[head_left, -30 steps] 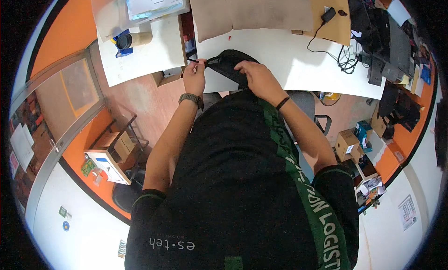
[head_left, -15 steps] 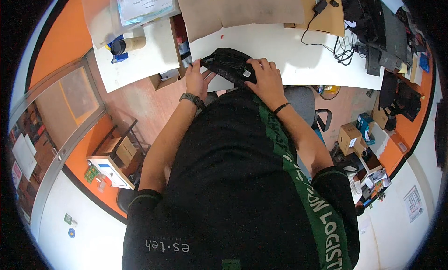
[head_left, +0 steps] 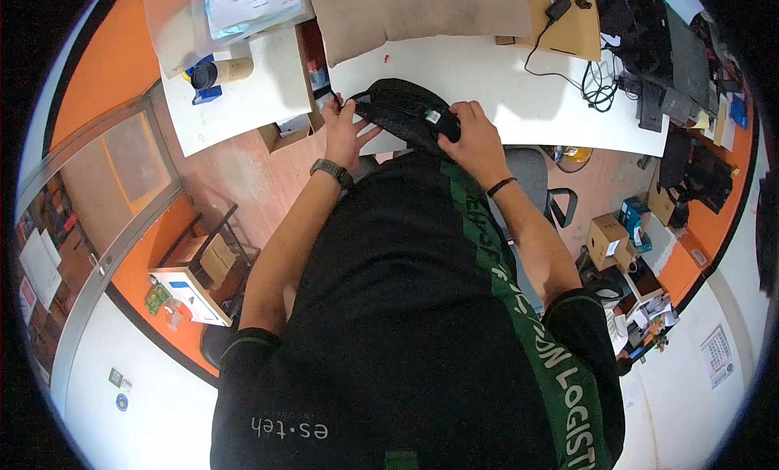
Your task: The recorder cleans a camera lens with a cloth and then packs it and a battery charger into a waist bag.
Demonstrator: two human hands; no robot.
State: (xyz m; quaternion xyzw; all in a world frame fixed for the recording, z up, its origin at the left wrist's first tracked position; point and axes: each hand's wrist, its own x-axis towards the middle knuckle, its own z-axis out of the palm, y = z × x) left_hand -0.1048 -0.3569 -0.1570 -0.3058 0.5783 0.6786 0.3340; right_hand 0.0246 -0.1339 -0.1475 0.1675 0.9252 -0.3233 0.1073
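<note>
White desk point(head_left: 503, 88) carries our black bag point(head_left: 398, 113) at its near edge, left hand point(head_left: 347, 133) and right hand point(head_left: 471, 137) grasping its ends.

Orange walls point(head_left: 89, 80), white desks point(head_left: 519, 97), brown floor point(head_left: 243, 178), cardboard boxes point(head_left: 604, 236).
</note>
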